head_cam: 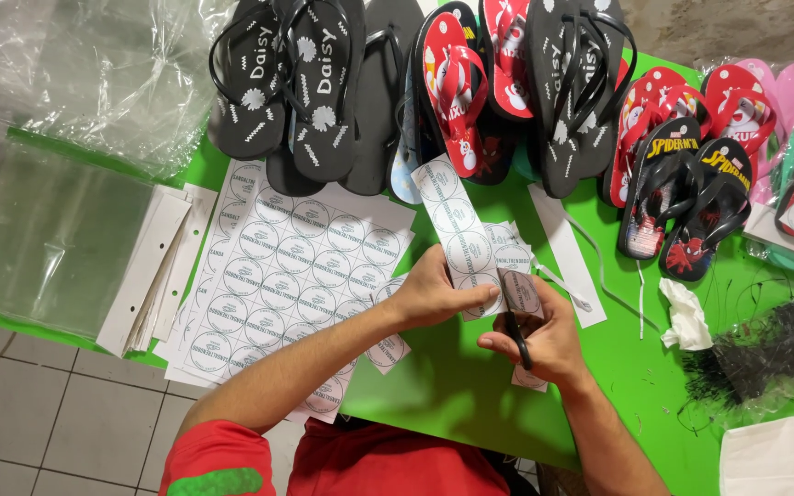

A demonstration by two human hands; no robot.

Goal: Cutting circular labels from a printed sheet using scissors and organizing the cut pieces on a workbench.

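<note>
A bright green bench (434, 395) filled most of the view under even, soft light. Below its near left edge lay a floor of pale grey tiles (39, 418) with dark grout lines. Beyond the bench's far right corner, a strip of rough, brownish-grey concrete ground (719, 28) showed.

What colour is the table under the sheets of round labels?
The table is bright green, seen best in the head view, below the hands.
</note>
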